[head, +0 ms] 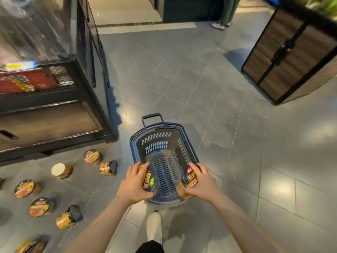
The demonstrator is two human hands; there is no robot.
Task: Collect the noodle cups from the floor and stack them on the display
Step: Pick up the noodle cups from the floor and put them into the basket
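Observation:
My left hand (134,183) grips a noodle cup with a dark lid and green sticker (149,180), held on its side over the near end of a dark blue shopping basket (160,127). My right hand (202,181) grips a second noodle cup (188,181), orange with a dark lid, over the basket's near right rim. Several more noodle cups lie scattered on the floor at the left, among them one by the display foot (91,156), one on its side (108,168) and one showing its pale bottom (61,170). The black display shelf (54,114) stands at the left.
The basket stands on grey floor tiles with its handle at the far end. A wooden cabinet with black frame (291,57) stands at the right. A person's legs and shoe (218,25) are far back. My own white shoe (154,225) is below the basket.

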